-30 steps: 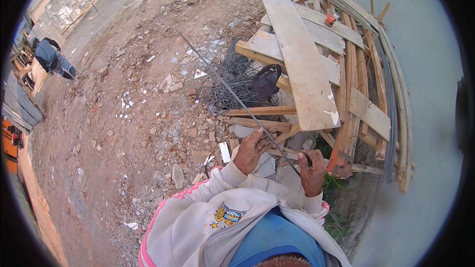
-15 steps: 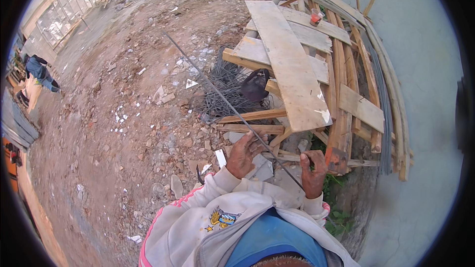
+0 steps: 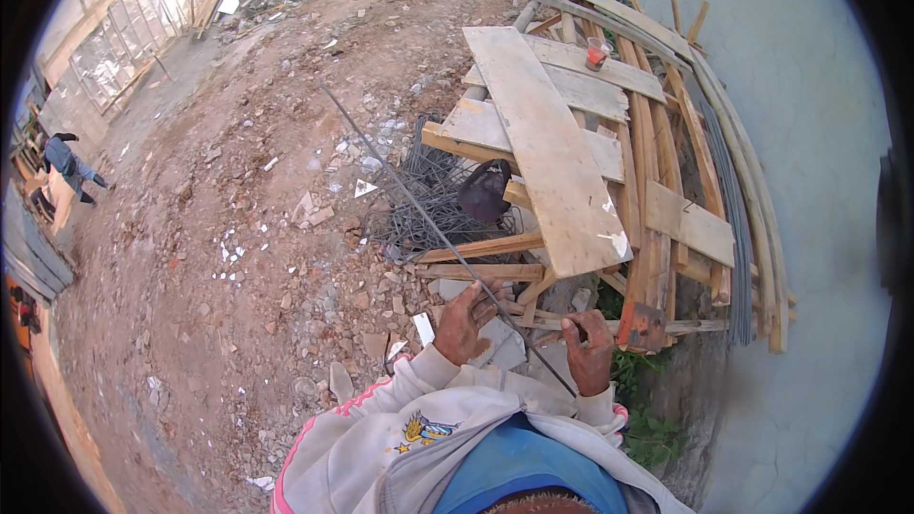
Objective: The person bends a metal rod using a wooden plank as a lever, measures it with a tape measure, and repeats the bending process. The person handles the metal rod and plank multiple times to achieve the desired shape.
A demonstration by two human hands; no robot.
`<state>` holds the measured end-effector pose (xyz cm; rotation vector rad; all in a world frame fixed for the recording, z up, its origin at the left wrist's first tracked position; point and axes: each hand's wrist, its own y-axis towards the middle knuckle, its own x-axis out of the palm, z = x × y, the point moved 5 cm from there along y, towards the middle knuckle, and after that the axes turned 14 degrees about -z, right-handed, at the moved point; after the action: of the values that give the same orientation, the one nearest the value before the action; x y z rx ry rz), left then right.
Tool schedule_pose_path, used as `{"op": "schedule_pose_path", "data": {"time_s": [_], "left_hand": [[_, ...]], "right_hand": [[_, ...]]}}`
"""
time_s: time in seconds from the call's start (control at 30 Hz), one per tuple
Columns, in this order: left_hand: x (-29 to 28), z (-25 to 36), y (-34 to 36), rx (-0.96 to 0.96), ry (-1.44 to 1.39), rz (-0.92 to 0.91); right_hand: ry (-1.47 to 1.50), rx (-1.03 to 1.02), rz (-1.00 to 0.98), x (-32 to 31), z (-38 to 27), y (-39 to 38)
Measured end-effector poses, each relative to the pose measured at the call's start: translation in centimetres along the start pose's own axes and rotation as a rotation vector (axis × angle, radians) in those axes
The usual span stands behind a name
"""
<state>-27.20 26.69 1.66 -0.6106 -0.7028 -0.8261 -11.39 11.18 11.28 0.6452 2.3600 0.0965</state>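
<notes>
A long thin steel rod point(image 3: 400, 190) slants from the upper left down between my hands. My left hand point(image 3: 465, 322) is closed loosely on it, fingers around the rod. My right hand point(image 3: 589, 352) is curled right of the rod’s lower end, fingertips pinched; what they hold, if anything, I cannot make out. Beyond them lies a tangle of grey wire or bars point(image 3: 414, 214) with a dark bag point(image 3: 484, 190) on it, beside a long pale board point(image 3: 547, 152) on a pile of timber point(image 3: 649, 181). A cup with red contents point(image 3: 597, 54) stands on the boards.
A bundle of grey bars point(image 3: 739, 238) lies along the pile's right side, against a plastered wall point(image 3: 800, 133). Rubble ground point(image 3: 209, 305) stretches left to metal sheeting point(image 3: 33, 238) and a fence point(image 3: 133, 19). A person in blue point(image 3: 67, 167) is bent over at the far left.
The person at the left has moved farther away. The view has shifted, so the pile sits lower and further left. My hands keep much the same positions about the rod.
</notes>
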Motion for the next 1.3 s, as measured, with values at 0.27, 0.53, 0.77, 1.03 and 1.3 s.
{"op": "schedule_pose_path", "data": {"time_s": [0.27, 0.53, 0.77, 1.03, 1.3], "left_hand": [[-0.9, -0.8, 0.4, -0.035, 0.014, 0.025], [-0.1, -0.6, 1.2, -0.083, 0.051, 0.06], [0.2, -1.8, 1.9, -0.107, 0.027, -0.011], [0.6, -1.8, 1.8, -0.113, 0.037, -0.036], [3.0, -3.4, 3.0, -0.096, 0.078, -0.095]], "right_hand": [[-0.014, 0.027, -0.046, 0.7, 1.6, -0.1], [0.003, 0.071, 0.037, -0.8, 1.3, -0.7], [-0.033, 0.173, 0.13, -2.7, 1.7, -3.3], [-0.125, 0.183, 0.19, -4.0, 1.4, -5.5], [-0.108, 0.329, 0.253, -7.5, 2.6, -8.8]]}}
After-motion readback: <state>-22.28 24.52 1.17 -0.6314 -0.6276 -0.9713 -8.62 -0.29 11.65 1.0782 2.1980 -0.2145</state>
